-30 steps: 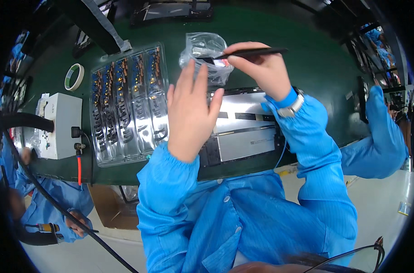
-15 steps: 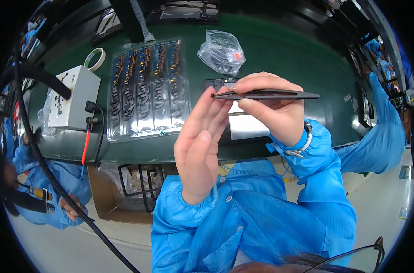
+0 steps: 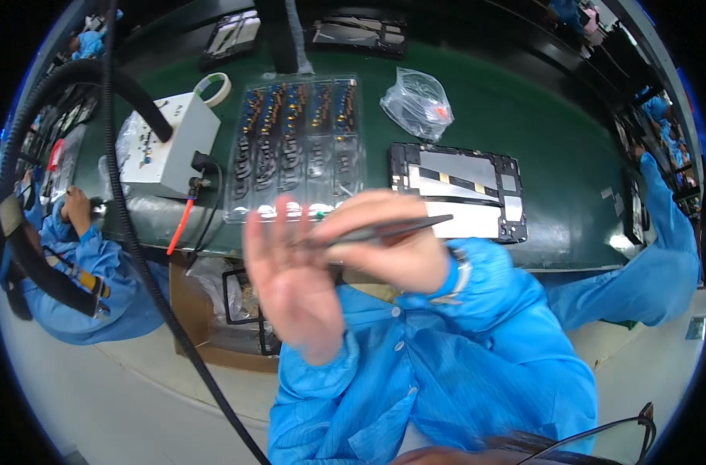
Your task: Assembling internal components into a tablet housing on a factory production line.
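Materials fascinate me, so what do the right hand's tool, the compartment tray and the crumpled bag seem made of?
Dark tool: coated metal or plastic, unclear; it looks matte but blurred. Compartment tray: probably stiff clear plastic, given glossy highlights and moulded ridges. Crumpled bag: likely thin plastic film, shiny, see-through and wrinkled.

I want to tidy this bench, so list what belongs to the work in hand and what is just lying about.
Likely in the work:
slim dark tool, held in the right fingers
opened flat device
plastic bag, at the tool's tip a second ago
perhaps the clear tray of small parts

Seemingly just lying about:
tape roll
white box
cardboard box
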Available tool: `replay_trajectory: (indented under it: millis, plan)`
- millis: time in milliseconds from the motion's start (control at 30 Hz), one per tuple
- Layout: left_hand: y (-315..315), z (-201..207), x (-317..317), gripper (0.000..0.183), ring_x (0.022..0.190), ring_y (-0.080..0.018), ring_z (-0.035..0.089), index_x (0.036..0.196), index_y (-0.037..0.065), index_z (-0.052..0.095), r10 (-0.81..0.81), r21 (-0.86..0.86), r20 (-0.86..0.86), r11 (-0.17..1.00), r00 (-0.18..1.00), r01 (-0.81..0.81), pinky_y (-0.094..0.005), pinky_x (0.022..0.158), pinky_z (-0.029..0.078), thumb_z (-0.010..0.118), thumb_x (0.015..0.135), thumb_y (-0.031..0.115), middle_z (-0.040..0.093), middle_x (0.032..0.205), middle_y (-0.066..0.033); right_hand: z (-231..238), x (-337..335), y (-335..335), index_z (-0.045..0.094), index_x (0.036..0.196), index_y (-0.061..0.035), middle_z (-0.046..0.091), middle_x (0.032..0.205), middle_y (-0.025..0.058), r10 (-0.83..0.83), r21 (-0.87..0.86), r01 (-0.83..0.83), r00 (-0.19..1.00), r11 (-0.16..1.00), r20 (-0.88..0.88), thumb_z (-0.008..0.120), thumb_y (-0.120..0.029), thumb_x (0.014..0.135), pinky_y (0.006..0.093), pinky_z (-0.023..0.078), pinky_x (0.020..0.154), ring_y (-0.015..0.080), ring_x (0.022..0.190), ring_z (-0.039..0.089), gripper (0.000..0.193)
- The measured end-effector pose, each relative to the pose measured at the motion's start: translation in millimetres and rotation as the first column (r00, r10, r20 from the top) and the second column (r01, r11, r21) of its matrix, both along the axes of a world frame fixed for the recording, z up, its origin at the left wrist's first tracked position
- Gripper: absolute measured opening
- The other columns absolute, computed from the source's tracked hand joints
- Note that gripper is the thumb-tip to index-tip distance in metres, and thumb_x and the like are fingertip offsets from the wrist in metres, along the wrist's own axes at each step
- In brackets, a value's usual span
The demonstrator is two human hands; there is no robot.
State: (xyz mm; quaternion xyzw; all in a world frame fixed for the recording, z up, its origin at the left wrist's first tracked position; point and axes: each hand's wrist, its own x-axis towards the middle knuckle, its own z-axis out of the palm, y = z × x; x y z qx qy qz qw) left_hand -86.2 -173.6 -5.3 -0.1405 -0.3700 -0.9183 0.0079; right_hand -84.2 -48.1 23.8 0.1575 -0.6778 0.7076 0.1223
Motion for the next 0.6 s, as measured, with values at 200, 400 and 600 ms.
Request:
replay_trajectory:
  millis: [200,400,600]
  plan:
    - [-124.5,-47.4,-38.4,0.049,0.118,-0.0264,0.042,0.130,-0.002,0.031,0.494,0.089,0.159,0.855,0.855,-0.511,-0.0383,0.098,0.036,0.032,0.090,0.026,0.040,0.129,-0.0161,-45.9,-56.5,-162.3,0.063,0.083,-0.0015,0.062,0.077,0.0057,0.370,-0.413,-0.284,0.918,0.865,0.145,0.065,-0.007,0.071,0.0265,0.047,0.065,0.0120,0.071,0.059,0.014]
    - [-202.8,-58.4,-44.5,0.042,0.112,-0.0208,0.047,0.120,-0.001,0.044,0.632,0.033,0.170,0.763,0.756,-0.645,-0.0320,0.096,0.037,0.025,0.090,0.021,0.048,0.121,-0.0106,-61.6,-80.3,-261.9,0.059,0.088,-0.0091,0.060,0.088,0.0022,0.909,-0.939,-0.055,0.280,0.338,0.311,0.062,-0.009,0.079,0.0293,0.048,0.073,0.0118,0.080,0.058,0.010]
    - [-228.1,-61.8,-42.3,0.040,0.110,-0.0198,0.048,0.118,0.000,0.045,0.684,-0.002,0.246,0.709,0.686,-0.706,-0.0316,0.096,0.037,0.025,0.091,0.020,0.050,0.118,-0.0094,-103.2,-77.9,-339.0,0.059,0.084,-0.0063,0.059,0.080,0.0020,0.781,-0.945,-0.151,0.608,0.291,0.143,0.063,-0.001,0.074,0.0261,0.045,0.067,0.0110,0.076,0.056,0.012]
